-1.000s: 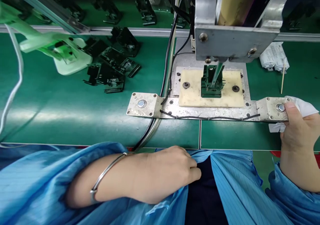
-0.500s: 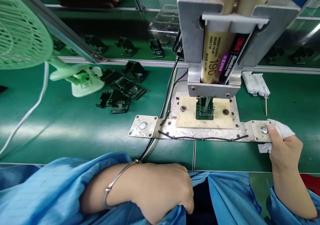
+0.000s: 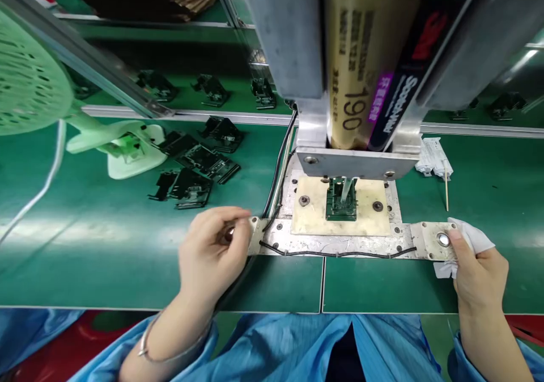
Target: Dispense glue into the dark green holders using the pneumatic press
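My left hand (image 3: 215,251) is at the left end of the metal fixture base (image 3: 280,240). Its fingers are curled round the button plate there, the thumb and forefinger near the silver button (image 3: 229,234). At the other end, my right hand (image 3: 482,274) pinches a white wipe (image 3: 476,237), with the thumb by the right button (image 3: 442,239). Between them, a small green circuit board part (image 3: 334,205) sits in the cream-coloured block (image 3: 310,223). A clear nozzle (image 3: 346,189) points down over it from the gold and black twin adhesive cartridge (image 3: 352,98) in its metal holder.
Several dark circuit board parts (image 3: 191,189) lie left of the fixture. A green clip fan (image 3: 136,149) stands behind them. White wrapped packets (image 3: 432,155) and a thin stick (image 3: 446,192) lie at right. More parts (image 3: 212,90) stand on the green strip behind the rail.
My left hand has risen from the lap to the fixture's left button plate. My right hand keeps its place with the wipe. The cartridge looks larger and the view has shifted slightly.
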A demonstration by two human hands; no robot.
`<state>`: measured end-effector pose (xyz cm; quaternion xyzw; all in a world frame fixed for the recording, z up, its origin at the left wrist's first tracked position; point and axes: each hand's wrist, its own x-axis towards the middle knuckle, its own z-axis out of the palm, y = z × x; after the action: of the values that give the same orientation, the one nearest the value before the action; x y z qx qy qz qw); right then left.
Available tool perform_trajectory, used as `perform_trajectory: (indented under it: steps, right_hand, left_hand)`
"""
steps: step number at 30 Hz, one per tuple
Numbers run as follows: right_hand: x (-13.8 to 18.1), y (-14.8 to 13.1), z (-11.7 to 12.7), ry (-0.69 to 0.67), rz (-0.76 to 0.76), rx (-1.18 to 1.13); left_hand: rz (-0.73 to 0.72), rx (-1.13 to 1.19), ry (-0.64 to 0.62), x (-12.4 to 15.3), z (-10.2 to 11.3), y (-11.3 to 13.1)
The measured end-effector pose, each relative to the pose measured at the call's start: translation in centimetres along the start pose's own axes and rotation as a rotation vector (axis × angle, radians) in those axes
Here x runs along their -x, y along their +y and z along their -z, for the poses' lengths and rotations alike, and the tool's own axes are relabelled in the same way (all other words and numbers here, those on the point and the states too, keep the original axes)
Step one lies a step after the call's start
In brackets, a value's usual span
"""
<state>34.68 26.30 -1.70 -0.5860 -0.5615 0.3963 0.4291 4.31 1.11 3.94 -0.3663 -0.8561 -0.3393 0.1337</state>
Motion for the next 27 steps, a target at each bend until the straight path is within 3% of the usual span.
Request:
perform_trajectory:
  steps: [3, 7, 10, 13, 17, 21, 24, 27]
  right_hand:
    - [0.1, -0.2, 0.0, -0.010, -0.018, -0.019]
    - [0.2, -0.3, 0.0, -0.012, -0.008, 0.023]
    - [0.2, -0.4, 0.0, 0.003, -0.030, 0.056]
    - [0.2, -0.5, 0.0, 0.024, -0.060, 0.087]
    - [0.3, -0.5, 0.0, 0.002, -0.031, 0.067]
    - [0.2, -0.3, -0.1, -0.014, -0.022, 0.055]
    - [0.0, -0.1, 0.0, -0.029, -0.027, 0.056]
    - [-0.1, 0.1, 0.1, -0.033, -0.052, 0.070]
  left_hand:
    - [0.101, -0.017, -0.100, 0.1, -0.4, 0.2]
    - [0.237, 0.029, -0.163, -1.4, 1.1, 1.8]
    - [0.116, 0.124, -0.312, -3.3, 1.7, 3.1]
    - [-0.037, 0.277, -0.563, -5.4, 0.3, 4.6]
    - [-0.022, 0.380, -0.829, -7.4, -2.9, 6.8]
    - [0.017, 0.582, -0.919, -8.5, -4.5, 7.9]
    - [0.120, 0.716, -1.013, -8.8, -4.1, 8.0]
    - [0.206, 0.709, -1.107, -9.0, -3.1, 8.1]
